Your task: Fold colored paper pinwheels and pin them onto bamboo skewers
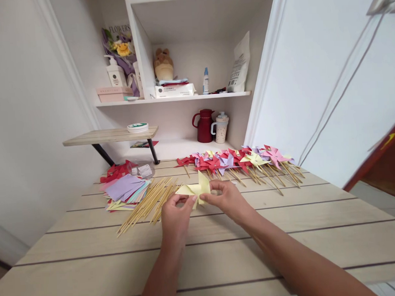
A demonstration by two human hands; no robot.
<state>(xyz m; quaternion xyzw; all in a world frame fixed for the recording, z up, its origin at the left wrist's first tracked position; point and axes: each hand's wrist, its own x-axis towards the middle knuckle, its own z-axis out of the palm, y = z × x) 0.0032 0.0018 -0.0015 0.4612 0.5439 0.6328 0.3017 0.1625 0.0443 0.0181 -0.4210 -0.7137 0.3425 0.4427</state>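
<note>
Both hands meet over the middle of the wooden table (pixel 286 231), pinching a folded yellow paper pinwheel (pixel 196 188). My left hand (pixel 176 216) grips its lower left edge with curled fingers. My right hand (pixel 226 198) pinches its right side between thumb and fingers. A pile of thin wooden sticks (pixel 147 203) lies just left of my hands. Further left sits a stack of coloured paper squares (pixel 124 190).
A row of finished pinwheels on sticks (pixel 244 161) lies across the far right of the table. Red paper pieces (pixel 118 170) lie at the far left. Behind are a red jug (pixel 204 126), a speckled cup (pixel 221 127), a small raised shelf (pixel 110 135) and wall shelves with bottles.
</note>
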